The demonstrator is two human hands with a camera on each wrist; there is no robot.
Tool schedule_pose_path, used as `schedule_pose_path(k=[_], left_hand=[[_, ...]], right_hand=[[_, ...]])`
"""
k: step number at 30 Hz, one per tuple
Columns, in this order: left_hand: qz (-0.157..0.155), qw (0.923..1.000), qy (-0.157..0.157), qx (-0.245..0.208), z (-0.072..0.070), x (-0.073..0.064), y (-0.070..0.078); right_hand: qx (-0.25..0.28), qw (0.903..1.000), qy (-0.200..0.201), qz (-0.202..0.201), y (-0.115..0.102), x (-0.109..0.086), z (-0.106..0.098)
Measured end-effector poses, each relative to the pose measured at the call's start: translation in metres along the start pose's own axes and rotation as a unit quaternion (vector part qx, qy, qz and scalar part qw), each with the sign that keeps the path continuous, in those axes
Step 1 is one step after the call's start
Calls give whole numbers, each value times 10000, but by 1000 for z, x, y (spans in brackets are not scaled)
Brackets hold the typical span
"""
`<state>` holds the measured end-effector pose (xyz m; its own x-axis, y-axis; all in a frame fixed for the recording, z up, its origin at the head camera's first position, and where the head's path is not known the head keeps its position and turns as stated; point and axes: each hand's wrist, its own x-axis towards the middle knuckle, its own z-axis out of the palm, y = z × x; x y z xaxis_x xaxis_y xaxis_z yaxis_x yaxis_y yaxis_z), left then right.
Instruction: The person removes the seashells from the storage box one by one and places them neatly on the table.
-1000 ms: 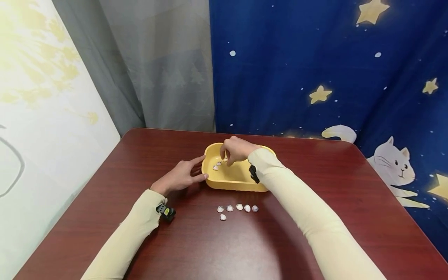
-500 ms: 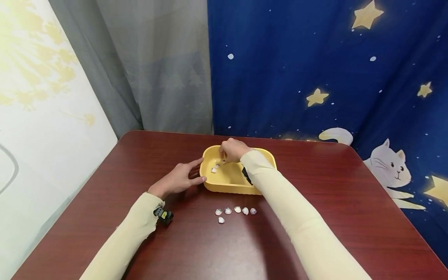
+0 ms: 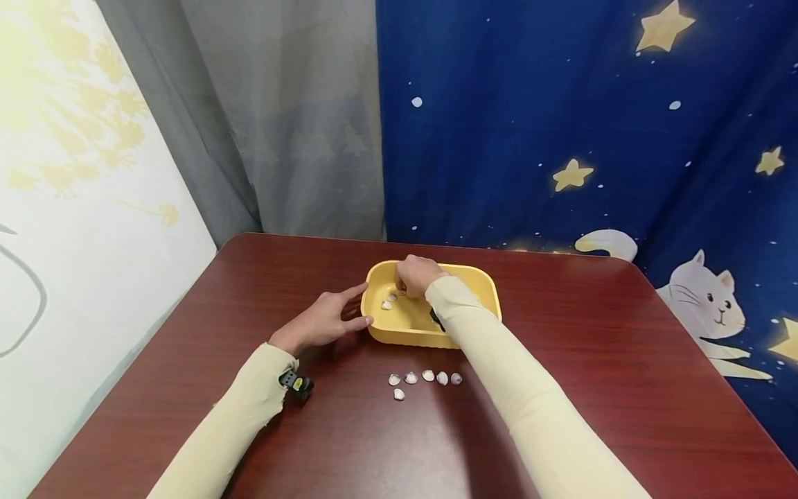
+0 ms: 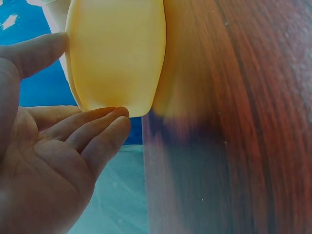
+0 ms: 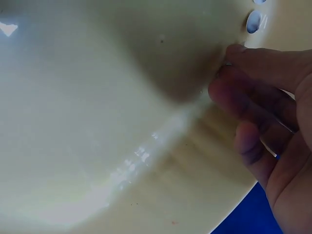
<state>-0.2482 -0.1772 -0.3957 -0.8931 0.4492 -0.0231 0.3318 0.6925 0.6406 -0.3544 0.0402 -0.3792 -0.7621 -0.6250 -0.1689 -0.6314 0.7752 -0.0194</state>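
Note:
A yellow plastic tub [image 3: 408, 337] stands on the table. My left hand [image 3: 321, 319] touches its left end, thumb and fingers spread and fairly straight; in the left wrist view they meet the tub's wall [image 4: 117, 53]. My right hand [image 3: 420, 275] reaches down inside, near the back left, thumb and forefinger pinching a small seashell that they mostly cover. In the right wrist view the right hand [image 5: 273, 102] is low over the tub's floor. Close by, a white seashell [image 3: 386, 305] and another seashell [image 3: 392, 297] lie in the tub.
In front of the tub, several seashells lie in a row, among them a white shell [image 3: 427, 375] and a purplish shell [image 3: 456, 379]. A single shell [image 3: 399, 394] lies below the row's left end. Curtains hang behind the dark red table [image 3: 592, 346].
My right hand has lowered into the tub, and its fingers have closed on a shell near the back left. The left hand keeps its place at the tub's end.

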Motion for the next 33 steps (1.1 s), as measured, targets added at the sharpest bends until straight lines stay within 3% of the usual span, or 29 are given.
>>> schedule_pose_path(k=[20,33], left_hand=[[10,10000,31,47,-2,-1,1],[-51,10000,-37,33,-2,-1,4]], right_hand=[[-515,9980,168,-332,-10,-1,6],[95,9995,103,-267,5,-6,6]])
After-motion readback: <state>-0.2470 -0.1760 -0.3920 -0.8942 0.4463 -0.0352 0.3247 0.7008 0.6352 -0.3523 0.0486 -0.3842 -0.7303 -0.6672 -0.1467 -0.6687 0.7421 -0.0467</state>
